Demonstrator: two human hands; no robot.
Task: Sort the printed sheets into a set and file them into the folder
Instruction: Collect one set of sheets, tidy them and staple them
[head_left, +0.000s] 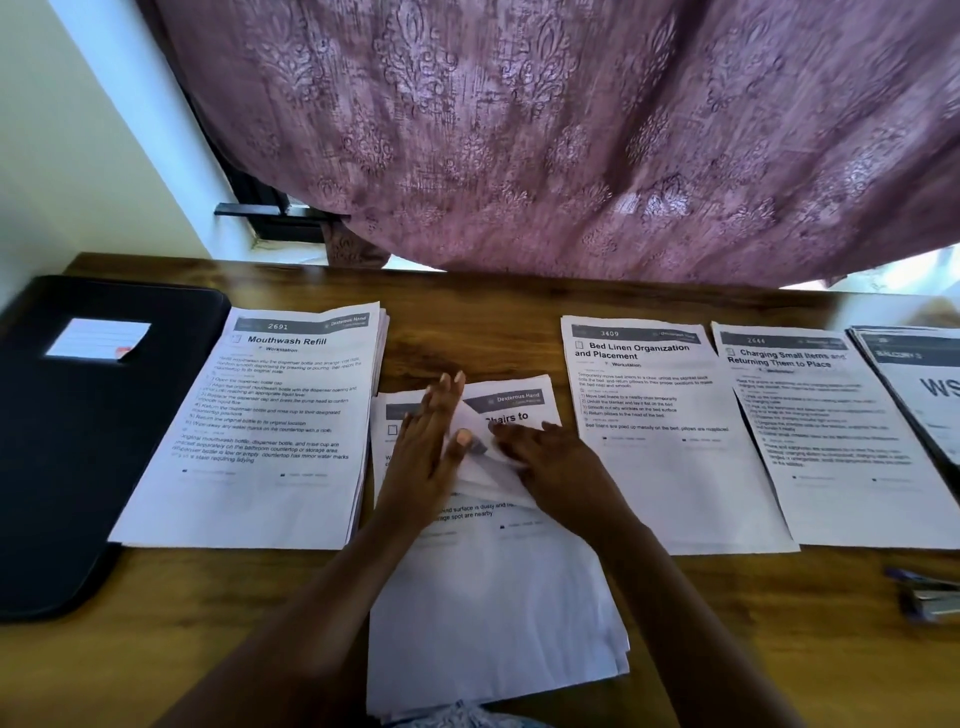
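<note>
Five stacks of printed sheets lie in a row on one wooden table: the Mouthwash Refill stack, the middle stack, the Bed Linen stack, the Charging Small Items stack and a fifth stack cut off by the right edge. One black folder lies closed at the far left, just beside the first stack, bearing one white label. Two hands work the middle stack. The left hand lies flat with its fingers straight and together, while the right hand curls over and grips the folded-back top sheet. One stapler sits near the right edge, and one patterned curtain hangs behind.
</note>
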